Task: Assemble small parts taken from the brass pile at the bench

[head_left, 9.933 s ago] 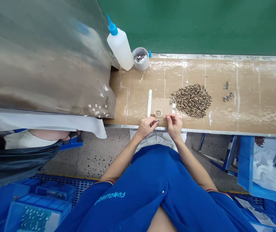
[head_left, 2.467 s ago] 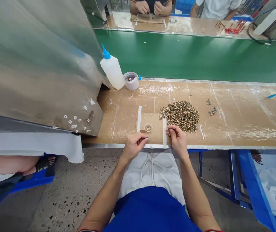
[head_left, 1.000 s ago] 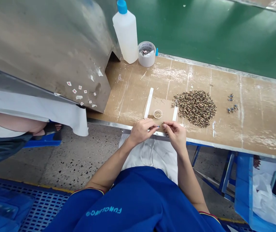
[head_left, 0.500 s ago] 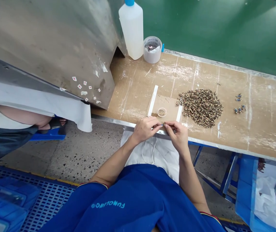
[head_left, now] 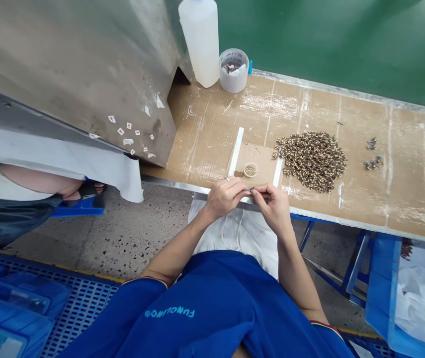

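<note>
My left hand (head_left: 227, 196) and my right hand (head_left: 273, 203) meet at the near edge of the bench. Both are closed, fingertips pinching one tiny part with blue on it (head_left: 250, 190); its exact kind is too small to make out. Just beyond the fingers stands a small clear cup (head_left: 250, 170) with a thin light ring or loop in it. It rests on a cardboard piece (head_left: 257, 151) between two white strips. To the right of my right hand lies a heap of small brass-coloured and dark parts (head_left: 311, 160). Several blue-tinted parts (head_left: 374, 162) lie apart, farther right.
A tall white bottle (head_left: 202, 44) and a round tub (head_left: 233, 72) of scraps stand at the back. A metal housing (head_left: 123, 74) borders the bench on the left. Behind runs a green surface (head_left: 331, 44). Another person's leg (head_left: 37, 180) shows at left; a blue bin (head_left: 382, 293) sits low right.
The view has shifted slightly, so the bench items sit a little higher in the picture. Both hands keep the same pinch on the tiny part.
</note>
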{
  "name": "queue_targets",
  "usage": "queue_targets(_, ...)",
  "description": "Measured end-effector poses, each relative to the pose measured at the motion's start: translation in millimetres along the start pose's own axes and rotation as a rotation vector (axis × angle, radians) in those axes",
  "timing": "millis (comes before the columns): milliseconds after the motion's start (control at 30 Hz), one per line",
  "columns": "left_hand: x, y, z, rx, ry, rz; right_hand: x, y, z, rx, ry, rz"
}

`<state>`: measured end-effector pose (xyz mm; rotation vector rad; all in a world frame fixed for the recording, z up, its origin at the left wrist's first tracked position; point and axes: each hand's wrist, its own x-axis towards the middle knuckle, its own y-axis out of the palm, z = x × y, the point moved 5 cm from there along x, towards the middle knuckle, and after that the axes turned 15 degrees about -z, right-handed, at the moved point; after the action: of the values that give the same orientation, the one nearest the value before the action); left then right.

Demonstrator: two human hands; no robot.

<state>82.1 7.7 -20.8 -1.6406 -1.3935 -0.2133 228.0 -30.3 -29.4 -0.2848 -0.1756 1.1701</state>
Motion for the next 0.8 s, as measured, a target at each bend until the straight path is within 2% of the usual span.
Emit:
queue_targets(100,-3,1.1,3,-0.022,-0.012,0.017,0,2,1,-0.024,-0.005,0.01)
queue_targets(400,-4,-2.6,5,-0.145,-0.056,0.074,6,1,8,-0.065,-0.075,0.205)
queue_targets(633,-3,-6.1,6,-0.209,-0.142,0.027,-5,9,2,0.009,-0.105,0.027)
queue_targets(800,-1,-10.0,7,-0.23,-0.107,0.038,-7,9,2,-0.014,-0.145,0.022)
